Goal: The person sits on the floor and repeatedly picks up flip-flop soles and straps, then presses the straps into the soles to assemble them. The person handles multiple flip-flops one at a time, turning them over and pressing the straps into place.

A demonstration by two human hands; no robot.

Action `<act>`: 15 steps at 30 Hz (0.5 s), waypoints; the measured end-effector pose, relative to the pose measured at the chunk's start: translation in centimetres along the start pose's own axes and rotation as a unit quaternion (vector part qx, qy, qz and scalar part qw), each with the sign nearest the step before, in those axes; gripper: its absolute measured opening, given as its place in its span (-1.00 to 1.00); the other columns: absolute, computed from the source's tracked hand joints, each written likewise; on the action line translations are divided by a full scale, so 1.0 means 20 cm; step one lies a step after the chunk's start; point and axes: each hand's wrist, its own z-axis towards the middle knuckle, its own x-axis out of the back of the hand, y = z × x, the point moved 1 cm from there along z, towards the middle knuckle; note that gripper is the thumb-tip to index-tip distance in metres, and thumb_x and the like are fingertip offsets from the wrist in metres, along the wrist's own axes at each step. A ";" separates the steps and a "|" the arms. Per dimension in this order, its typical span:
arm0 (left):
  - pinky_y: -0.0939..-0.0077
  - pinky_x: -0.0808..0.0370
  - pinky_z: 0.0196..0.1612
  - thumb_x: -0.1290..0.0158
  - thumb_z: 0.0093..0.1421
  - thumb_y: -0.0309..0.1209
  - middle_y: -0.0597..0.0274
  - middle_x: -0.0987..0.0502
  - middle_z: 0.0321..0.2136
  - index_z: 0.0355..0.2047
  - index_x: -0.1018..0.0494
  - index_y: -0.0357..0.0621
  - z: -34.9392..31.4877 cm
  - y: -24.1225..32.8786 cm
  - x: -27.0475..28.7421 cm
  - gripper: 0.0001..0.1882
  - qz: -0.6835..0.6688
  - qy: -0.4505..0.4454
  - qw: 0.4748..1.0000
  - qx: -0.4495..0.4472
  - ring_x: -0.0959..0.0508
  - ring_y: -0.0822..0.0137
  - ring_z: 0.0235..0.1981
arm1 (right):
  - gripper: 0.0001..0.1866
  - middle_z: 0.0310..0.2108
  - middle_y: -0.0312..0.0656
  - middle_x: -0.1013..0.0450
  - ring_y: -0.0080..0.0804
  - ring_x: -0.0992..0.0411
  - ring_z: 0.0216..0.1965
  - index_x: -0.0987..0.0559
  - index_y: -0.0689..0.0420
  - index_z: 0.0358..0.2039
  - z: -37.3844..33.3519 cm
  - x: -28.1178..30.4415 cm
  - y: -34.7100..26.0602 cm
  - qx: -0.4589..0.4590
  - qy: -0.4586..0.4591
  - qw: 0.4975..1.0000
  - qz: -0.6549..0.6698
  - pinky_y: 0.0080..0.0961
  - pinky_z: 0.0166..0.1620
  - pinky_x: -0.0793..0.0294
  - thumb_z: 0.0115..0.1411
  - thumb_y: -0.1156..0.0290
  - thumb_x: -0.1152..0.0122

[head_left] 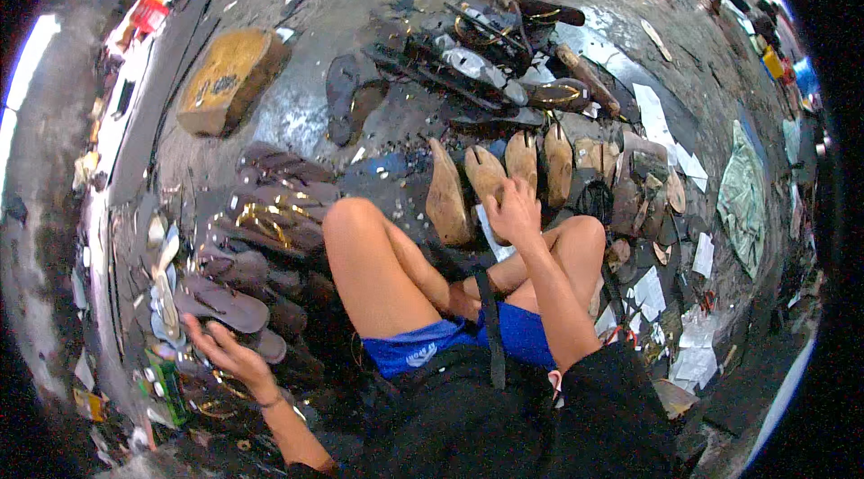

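Note:
Four pale brown wooden shoe lasts stand in a row in front of my knees; one shoe last [487, 173] is second from the left. My right hand [517, 212] is bent over the near ends of the middle two, with its fingers curled down against the wood. Exactly where the fingertips press is hard to see. Far to the left, my left hand [230, 359] has its fingers stretched apart and holds nothing. It hovers beside a dark brown sandal [221, 302], one of many in a pile. A black strap [491, 326] hangs over my blue shorts.
A yellowish wooden block [229, 81] sits at the far left. Dark sandals with gold trim [279, 218] are heaped left of my knee. Beyond the lasts lies a jumble of footwear and a hammer-like wooden handle [587, 80]. Paper scraps [648, 293] and a green cloth [742, 200] lie right.

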 end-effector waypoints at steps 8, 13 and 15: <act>0.13 -0.12 0.36 0.07 0.37 -0.36 -0.15 -0.25 0.27 0.19 -0.27 -0.43 -0.36 0.33 -0.43 -0.53 -0.046 -0.279 0.958 -0.044 -0.25 -0.04 0.30 | -0.54 0.44 -0.06 0.02 0.09 -0.01 0.35 -0.63 0.07 -0.04 0.83 -0.51 0.05 0.106 -0.114 0.974 -0.164 -0.03 0.26 -0.12 0.26 0.01 -0.08; 0.17 -0.19 0.32 0.07 0.37 -0.34 -0.12 -0.31 0.21 0.16 -0.30 -0.41 -0.44 0.37 -0.49 -0.55 -0.092 -0.351 0.932 0.000 -0.32 -0.02 0.24 | -0.46 0.40 -0.12 -0.09 0.05 -0.13 0.29 -0.59 0.19 0.02 0.85 -0.40 0.09 0.140 -0.158 0.955 -0.207 -0.04 0.30 -0.11 0.10 0.12 -0.22; 0.19 -0.23 0.30 0.07 0.38 -0.32 -0.12 -0.33 0.18 0.16 -0.30 -0.41 -0.48 0.37 -0.52 -0.55 -0.144 -0.363 0.920 0.023 -0.33 -0.01 0.22 | -0.46 0.08 -0.05 -0.43 -0.05 -0.35 0.11 -0.50 0.27 0.06 0.76 -0.23 0.04 0.166 -0.002 0.985 -0.035 -0.19 0.21 -0.29 0.08 0.29 -0.20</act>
